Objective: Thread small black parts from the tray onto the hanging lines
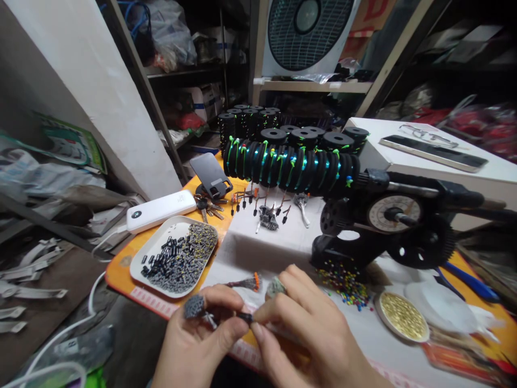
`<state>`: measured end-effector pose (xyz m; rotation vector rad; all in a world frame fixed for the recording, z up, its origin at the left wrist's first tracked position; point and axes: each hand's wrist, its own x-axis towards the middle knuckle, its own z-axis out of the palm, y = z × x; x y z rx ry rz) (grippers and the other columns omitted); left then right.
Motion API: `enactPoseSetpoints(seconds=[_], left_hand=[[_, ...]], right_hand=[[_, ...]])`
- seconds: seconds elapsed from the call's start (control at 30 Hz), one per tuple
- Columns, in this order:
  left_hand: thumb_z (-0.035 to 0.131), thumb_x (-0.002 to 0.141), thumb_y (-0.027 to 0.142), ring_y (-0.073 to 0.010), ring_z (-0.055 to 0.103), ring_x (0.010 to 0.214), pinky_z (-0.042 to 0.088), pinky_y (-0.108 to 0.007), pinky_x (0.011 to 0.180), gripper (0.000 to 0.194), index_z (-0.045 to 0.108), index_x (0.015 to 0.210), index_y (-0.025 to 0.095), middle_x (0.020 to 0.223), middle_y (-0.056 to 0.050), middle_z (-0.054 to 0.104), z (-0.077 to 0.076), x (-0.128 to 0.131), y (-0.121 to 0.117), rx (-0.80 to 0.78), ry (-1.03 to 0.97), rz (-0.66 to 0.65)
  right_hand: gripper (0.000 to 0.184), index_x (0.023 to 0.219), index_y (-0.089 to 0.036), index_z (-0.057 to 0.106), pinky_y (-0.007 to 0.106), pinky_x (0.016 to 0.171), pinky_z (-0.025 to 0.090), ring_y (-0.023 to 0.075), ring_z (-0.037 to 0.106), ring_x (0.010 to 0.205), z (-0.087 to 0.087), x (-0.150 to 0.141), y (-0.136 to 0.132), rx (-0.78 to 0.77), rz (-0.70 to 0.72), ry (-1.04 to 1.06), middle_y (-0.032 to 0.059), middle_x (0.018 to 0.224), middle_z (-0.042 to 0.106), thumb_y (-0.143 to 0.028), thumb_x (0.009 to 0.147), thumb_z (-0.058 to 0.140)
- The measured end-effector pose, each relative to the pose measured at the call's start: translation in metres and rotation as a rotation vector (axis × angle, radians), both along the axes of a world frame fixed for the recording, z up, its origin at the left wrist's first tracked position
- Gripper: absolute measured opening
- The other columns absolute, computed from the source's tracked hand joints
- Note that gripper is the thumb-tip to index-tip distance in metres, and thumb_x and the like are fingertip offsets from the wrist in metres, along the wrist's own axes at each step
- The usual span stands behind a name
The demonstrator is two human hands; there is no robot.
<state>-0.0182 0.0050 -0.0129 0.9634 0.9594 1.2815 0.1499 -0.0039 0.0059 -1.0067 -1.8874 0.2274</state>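
Observation:
My left hand (pixel 204 337) and my right hand (pixel 301 320) meet low in the middle, above the front edge of the table. A small dark cylindrical piece (pixel 244 317) is pinched between the fingertips of both hands. A bundle with a grey, grainy head (pixel 194 306) is tucked against the fingers of my left hand. Something pale green (pixel 276 287) shows at my right hand's fingers; its kind is unclear. Just beyond my hands lies an orange-tipped bundle (pixel 252 282). A white tray (pixel 139 274) at the left holds many small grey and black pieces.
A hand-cranked winder (pixel 393 210) carries a black ridged spool (pixel 291 167) with green knots and dangling dark pieces. More black spools (pixel 307 134) stand behind. Colourful beads (pixel 349 285), a dish of gold beads (pixel 404 318), a white power bank (pixel 161 210) and keys (pixel 208 206) lie around.

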Motion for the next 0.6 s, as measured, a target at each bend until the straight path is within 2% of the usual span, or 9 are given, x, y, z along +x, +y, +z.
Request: enactPoseSetpoints(seconds=[0.13, 0.23, 0.3, 0.43, 0.53, 0.6], left_hand=[[0.082, 0.071, 0.007, -0.0118, 0.070, 0.072, 0.055, -0.014, 0.068, 0.025, 0.079, 0.080, 0.030, 0.075, 0.005, 0.076, 0.004, -0.008, 0.004, 0.280, 0.188, 0.056], [0.081, 0.072, 0.004, -0.0122, 0.070, 0.073, 0.056, -0.015, 0.068, 0.028, 0.078, 0.082, 0.029, 0.077, 0.005, 0.076, 0.011, -0.012, 0.006, 0.479, 0.309, 0.049], [0.080, 0.073, 0.004, -0.0124, 0.072, 0.074, 0.056, -0.016, 0.071, 0.027, 0.077, 0.085, 0.027, 0.080, 0.005, 0.077, 0.016, -0.015, 0.008, 0.586, 0.401, -0.008], [0.079, 0.078, 0.007, -0.0124, 0.072, 0.072, 0.057, -0.018, 0.068, 0.020, 0.075, 0.088, 0.024, 0.080, 0.003, 0.075, 0.021, -0.017, 0.014, 0.704, 0.466, -0.094], [0.077, 0.080, 0.006, -0.0126, 0.071, 0.067, 0.057, -0.019, 0.063, 0.017, 0.075, 0.089, 0.021, 0.078, 0.002, 0.071, 0.020, -0.017, 0.018, 0.800, 0.421, -0.111], [0.076, 0.083, 0.010, -0.0111, 0.068, 0.061, 0.056, -0.020, 0.059, 0.014, 0.076, 0.089, 0.022, 0.082, 0.001, 0.070, 0.017, -0.014, 0.018, 0.784, 0.347, -0.119]], right_hand=[[0.019, 0.099, -0.014, 0.071, 0.030, 0.063, 0.039, 0.0173, 0.048, 0.072, 0.012, 0.007, -0.002, -0.092, 0.096, -0.047, 0.0035, 0.072, 0.055, -0.005, 0.090, 0.058], [0.021, 0.105, -0.015, 0.073, 0.030, 0.062, 0.040, 0.0179, 0.048, 0.071, 0.015, 0.011, 0.001, -0.057, 0.106, -0.048, 0.0034, 0.071, 0.057, -0.006, 0.090, 0.061], [0.021, 0.106, -0.016, 0.073, 0.030, 0.063, 0.040, 0.0181, 0.049, 0.072, 0.013, 0.012, 0.003, -0.039, 0.115, -0.059, 0.0034, 0.073, 0.058, -0.007, 0.089, 0.063], [0.018, 0.107, -0.015, 0.072, 0.030, 0.064, 0.042, 0.0179, 0.050, 0.072, 0.015, 0.014, 0.004, 0.003, 0.132, -0.048, 0.0031, 0.070, 0.059, -0.013, 0.092, 0.063], [0.017, 0.102, -0.016, 0.073, 0.030, 0.067, 0.043, 0.0169, 0.053, 0.071, 0.025, 0.017, 0.000, -0.126, 0.149, -0.020, 0.0024, 0.070, 0.060, -0.023, 0.098, 0.058], [0.018, 0.094, -0.018, 0.073, 0.030, 0.069, 0.045, 0.0163, 0.055, 0.072, 0.030, 0.017, -0.001, -0.209, 0.152, -0.004, 0.0020, 0.071, 0.061, -0.026, 0.098, 0.057]])
